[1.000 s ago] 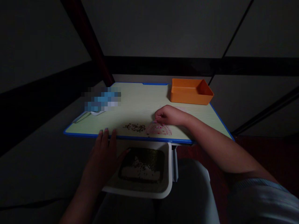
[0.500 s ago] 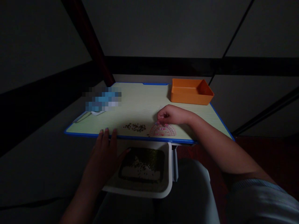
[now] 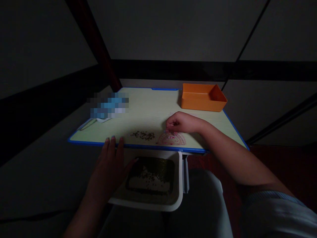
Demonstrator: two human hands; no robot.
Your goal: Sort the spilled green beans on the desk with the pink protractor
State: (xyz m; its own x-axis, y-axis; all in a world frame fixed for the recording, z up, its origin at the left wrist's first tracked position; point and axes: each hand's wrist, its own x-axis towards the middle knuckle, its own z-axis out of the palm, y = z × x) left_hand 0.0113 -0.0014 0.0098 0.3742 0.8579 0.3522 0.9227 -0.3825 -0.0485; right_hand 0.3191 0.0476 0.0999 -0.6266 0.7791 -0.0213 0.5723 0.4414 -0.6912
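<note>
One curled right hand of mine seems to pinch the transparent pink protractor below it; my left hand, loosely spread, lies left of the small dark grains.

Right hand, fingers curled, touching pink protractor.

- Blurred patch on the table: contents pixelated, only a white edge showing below
- Right hand: curled fingertips hidden, any grip unclear
- Pink half-round piece: top covered by that hand
- Dark specks: too small to identify
- White bin: left part behind the left hand
- Left forearm, right sleeve: cut off by the frame
</note>
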